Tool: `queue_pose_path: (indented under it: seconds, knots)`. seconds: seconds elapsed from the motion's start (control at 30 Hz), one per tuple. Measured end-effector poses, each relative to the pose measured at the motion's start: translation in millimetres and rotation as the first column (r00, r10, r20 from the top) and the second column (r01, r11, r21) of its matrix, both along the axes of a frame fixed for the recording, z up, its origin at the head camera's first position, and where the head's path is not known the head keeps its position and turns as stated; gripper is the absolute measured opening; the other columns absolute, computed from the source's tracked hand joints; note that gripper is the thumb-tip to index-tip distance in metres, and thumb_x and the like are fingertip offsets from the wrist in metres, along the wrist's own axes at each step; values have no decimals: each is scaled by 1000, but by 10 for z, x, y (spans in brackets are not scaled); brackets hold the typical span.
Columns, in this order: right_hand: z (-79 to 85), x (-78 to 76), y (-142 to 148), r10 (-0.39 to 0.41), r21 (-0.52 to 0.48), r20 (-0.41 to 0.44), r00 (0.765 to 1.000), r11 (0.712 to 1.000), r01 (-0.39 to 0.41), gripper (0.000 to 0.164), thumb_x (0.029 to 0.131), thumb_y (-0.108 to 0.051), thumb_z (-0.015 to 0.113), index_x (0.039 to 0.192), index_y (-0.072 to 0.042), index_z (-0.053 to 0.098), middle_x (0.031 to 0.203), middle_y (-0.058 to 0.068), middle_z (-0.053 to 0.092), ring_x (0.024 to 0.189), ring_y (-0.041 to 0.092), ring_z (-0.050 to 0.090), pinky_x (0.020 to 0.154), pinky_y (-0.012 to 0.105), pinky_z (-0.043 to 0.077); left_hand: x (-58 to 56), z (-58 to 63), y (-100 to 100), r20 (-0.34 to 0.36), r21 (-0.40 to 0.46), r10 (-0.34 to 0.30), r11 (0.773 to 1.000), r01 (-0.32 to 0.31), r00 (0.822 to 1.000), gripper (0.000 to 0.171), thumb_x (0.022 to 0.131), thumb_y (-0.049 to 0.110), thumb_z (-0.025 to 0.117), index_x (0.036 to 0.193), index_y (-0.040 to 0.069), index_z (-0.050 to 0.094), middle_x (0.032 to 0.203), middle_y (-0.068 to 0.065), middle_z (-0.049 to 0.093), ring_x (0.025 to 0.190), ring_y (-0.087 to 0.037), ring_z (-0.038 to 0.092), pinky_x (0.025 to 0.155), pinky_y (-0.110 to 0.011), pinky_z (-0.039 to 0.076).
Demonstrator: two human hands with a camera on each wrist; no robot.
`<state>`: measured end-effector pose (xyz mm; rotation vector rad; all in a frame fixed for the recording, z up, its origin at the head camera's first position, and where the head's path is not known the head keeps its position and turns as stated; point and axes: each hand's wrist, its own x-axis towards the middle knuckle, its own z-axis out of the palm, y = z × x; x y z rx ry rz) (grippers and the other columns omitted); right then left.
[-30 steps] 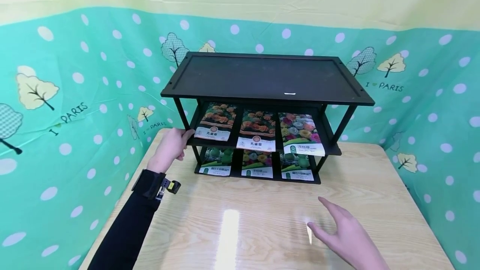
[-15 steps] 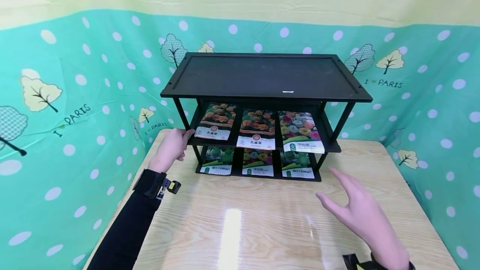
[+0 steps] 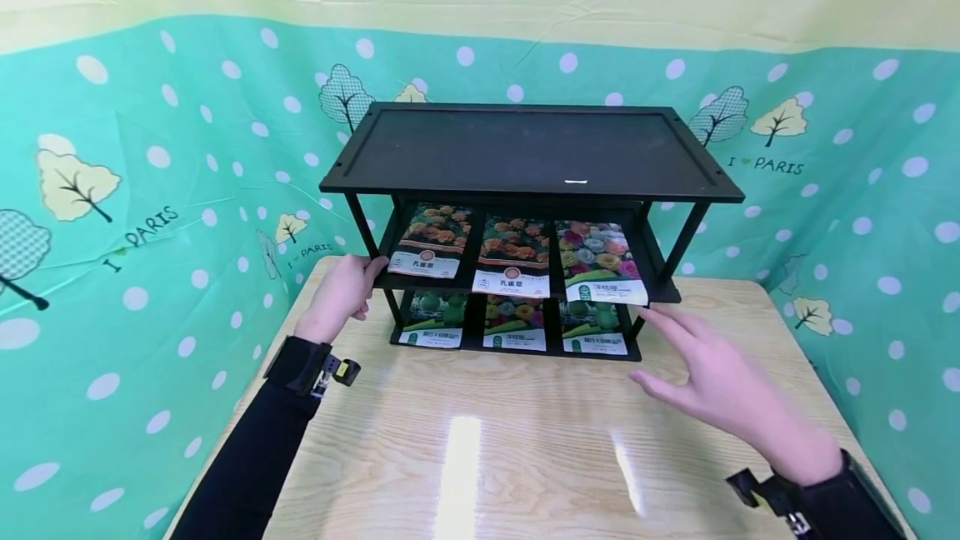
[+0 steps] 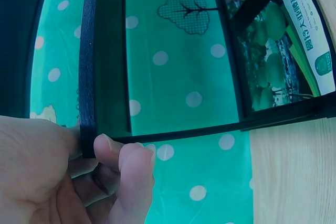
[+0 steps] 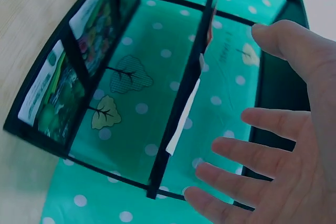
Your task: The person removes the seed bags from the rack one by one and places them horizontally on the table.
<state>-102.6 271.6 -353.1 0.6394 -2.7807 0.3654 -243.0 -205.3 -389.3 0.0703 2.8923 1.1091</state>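
A black three-tier rack (image 3: 517,148) stands on the table. My left hand (image 3: 341,294) pinches the front left corner of its middle shelf (image 4: 89,77), thumb and fingers at the edge. My right hand (image 3: 712,373) is spread open just below the shelf's front right corner, holding nothing; the right wrist view shows its fingers (image 5: 236,182) apart, facing the rack. On the middle shelf lie two orange-flower seed packets (image 3: 512,252) and a multicoloured-flower packet (image 3: 600,261), whose lower end juts over the front edge. The bottom shelf carries two green packets (image 3: 435,319) around a flower packet (image 3: 515,323).
A small white mark (image 3: 576,182) shows near the front edge of the top shelf. The pale wooden table (image 3: 540,440) extends in front of the rack. A green polka-dot cloth (image 3: 225,232) hangs behind it and along both sides.
My right hand has moved forward, from over the front of the table to near the right corner of the middle shelf. The left hand has kept its hold on the left corner.
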Motion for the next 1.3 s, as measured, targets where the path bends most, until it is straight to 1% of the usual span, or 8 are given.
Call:
queue_pose_path:
  seconds: [0.17, 0.43, 0.67, 0.9, 1.1, 1.13, 1.2, 1.3]
  knots:
    - [151, -107, 16, 22, 82, 82, 996, 996, -28, 81, 83, -45, 85, 145, -2, 55, 142, 29, 56, 123, 51, 59, 93, 64, 53, 1, 0, -8, 4, -2, -1, 1000, 1, 1000, 45, 113, 36, 41, 105, 1, 68, 59, -6, 51, 43, -21, 59, 47, -36, 55]
    - [351, -425, 84, 79, 73, 207, 975, 993, -95, 81, 90, -47, 79, 150, -3, 47, 142, 27, 57, 121, 46, 63, 93, 60, 54, 2, -5, -13, -1, 4, 6, 1000, -6, 1000, 45, 113, 36, 42, 101, 1, 68, 60, -7, 53, 43, -20, 60, 47, -35, 55]
    - [599, -742, 96, -27, 171, 335, 942, 985, -33, 99, 91, -68, 66, 156, 0, 35, 146, 34, 50, 128, 52, 56, 97, 64, 51, -2, -9, -9, 5, 14, 2, 1000, -2, 1000, 41, 113, 35, 42, 109, 2, 66, 63, -7, 52, 44, -20, 59, 46, -35, 55]
    - [816, -1046, 95, -68, 195, 409, 910, 981, -14, 92, 98, -57, 64, 155, 8, 31, 137, 37, 57, 112, 48, 67, 92, 61, 54, -2, 13, -7, 0, 22, 12, 1000, -12, 1000, 41, 113, 34, 42, 105, 2, 67, 62, -8, 53, 43, -21, 60, 46, -36, 55]
    - [754, -1223, 64, -111, 210, 468, 876, 978, 12, 82, 102, -49, 61, 148, 15, 38, 107, 28, 72, 88, 35, 71, 79, 52, 58, 2, 8, -7, -5, 18, 7, 1000, -7, 1000, 41, 113, 35, 42, 105, 2, 66, 63, -7, 51, 43, -21, 59, 46, -36, 55]
    - [722, -1246, 61, -118, 217, 474, 873, 976, 15, 80, 103, -49, 60, 147, 16, 39, 98, 25, 72, 82, 31, 70, 76, 50, 57, 3, 8, -5, -4, 15, 7, 1000, -7, 1000, 41, 113, 35, 41, 106, 3, 66, 62, -7, 51, 43, -21, 59, 46, -36, 55]
    - [651, -1274, 50, -132, 229, 475, 870, 973, 22, 79, 104, -48, 58, 144, 18, 42, 99, 27, 72, 82, 31, 69, 77, 50, 57, 0, 7, 1, -3, 8, 10, 1000, -10, 1000, 42, 113, 36, 41, 107, 3, 66, 62, -6, 50, 43, -21, 59, 47, -36, 55]
    - [530, -1301, 30, -162, 230, 499, 851, 972, 50, 66, 104, -48, 57, 129, 13, 55, 87, 23, 68, 77, 31, 67, 71, 45, 54, -1, 15, 14, -1, -1, 10, 1000, -10, 1000, 41, 113, 35, 41, 110, 3, 67, 60, -5, 48, 43, -21, 59, 47, -35, 55]
